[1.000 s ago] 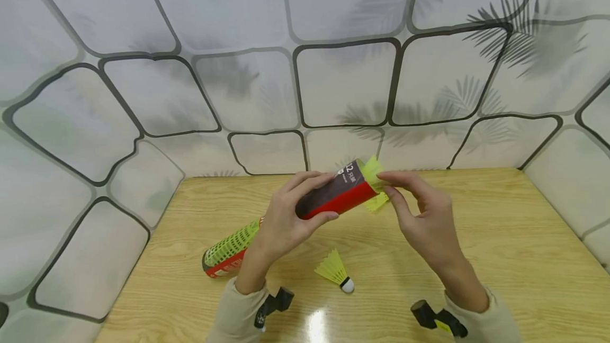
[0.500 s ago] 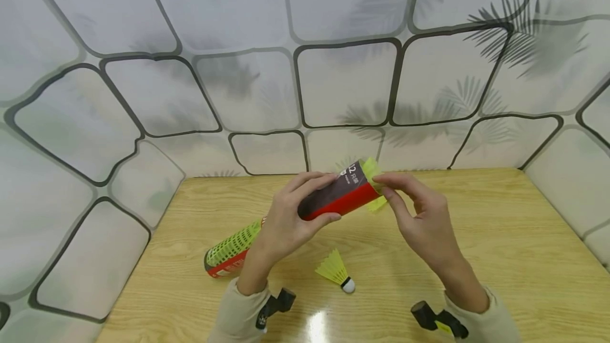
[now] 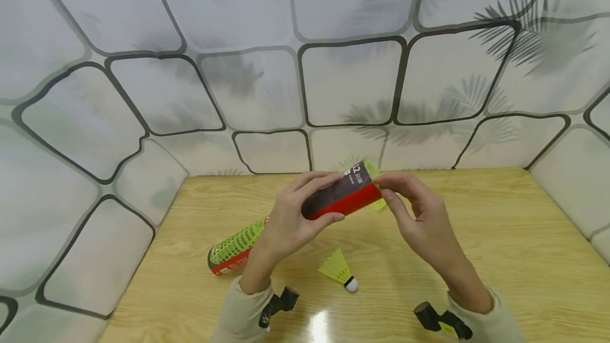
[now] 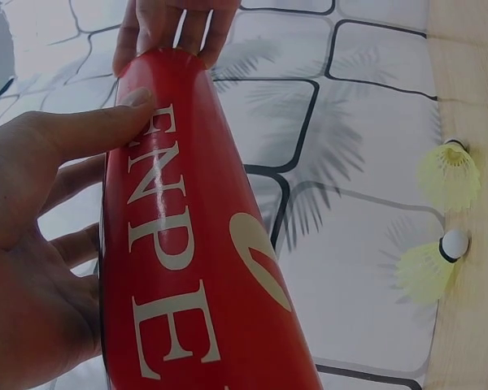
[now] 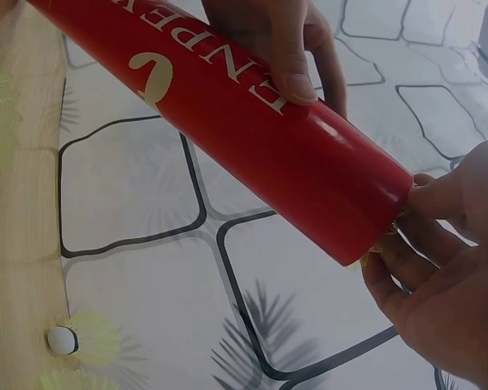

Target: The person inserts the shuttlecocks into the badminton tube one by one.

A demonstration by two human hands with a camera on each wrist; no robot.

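A long red and black shuttlecock tube (image 3: 340, 195) slants up to the right above the table in the head view. My left hand (image 3: 295, 221) grips it, thumb below and fingers over the top. Yellow skirt of a shuttlecock (image 3: 372, 167) shows at the tube's upper right mouth; the rest is hidden inside. My right hand (image 3: 424, 221) pinches at that mouth with thumb and index finger. In the right wrist view, its fingertips (image 5: 423, 199) meet the tube's rim, with bits of yellow skirt between them.
One yellow shuttlecock (image 3: 339, 270) lies on the wooden table (image 3: 500, 237) in front of the tube. Another shuttlecock (image 3: 379, 205) lies behind the tube's mouth, partly covered. A patterned wall (image 3: 352, 83) stands at the back.
The shuttlecock at the mouth has sunk deeper into the tube, so less yellow skirt shows. My right hand has followed it slightly left, closer to the rim.
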